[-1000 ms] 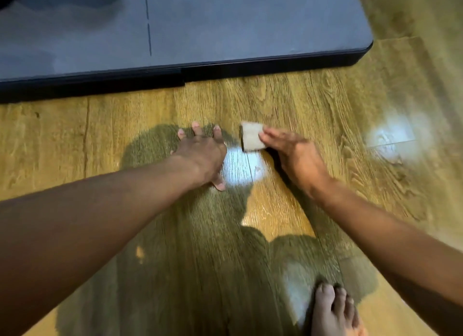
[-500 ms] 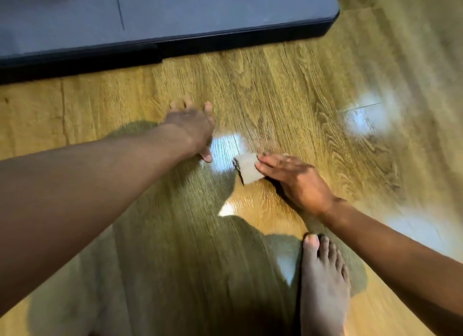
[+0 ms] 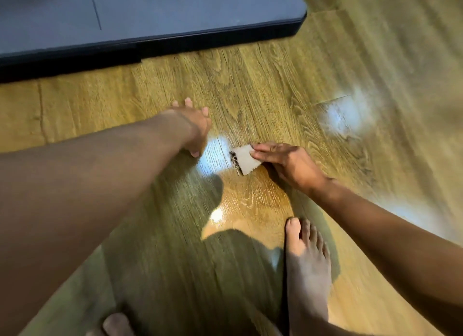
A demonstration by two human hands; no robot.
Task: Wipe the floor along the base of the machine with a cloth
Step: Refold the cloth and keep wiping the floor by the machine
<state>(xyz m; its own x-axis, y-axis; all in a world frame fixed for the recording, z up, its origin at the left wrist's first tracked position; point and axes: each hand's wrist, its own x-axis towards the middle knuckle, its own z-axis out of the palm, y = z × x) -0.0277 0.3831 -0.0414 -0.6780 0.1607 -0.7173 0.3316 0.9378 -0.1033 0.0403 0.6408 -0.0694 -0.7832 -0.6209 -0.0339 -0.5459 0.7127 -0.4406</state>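
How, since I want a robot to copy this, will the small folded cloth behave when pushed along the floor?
The cloth probably slides easily, since the floor looks glossy. Pressed flat under the right hand, it shows crisp edges, so it would likely hold its fold while pushed. It looks thin and light; lifted by a corner, it may flop open.

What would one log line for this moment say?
right hand: presses cloth on floor | left hand: rests on floor | cloth: apart from machine base
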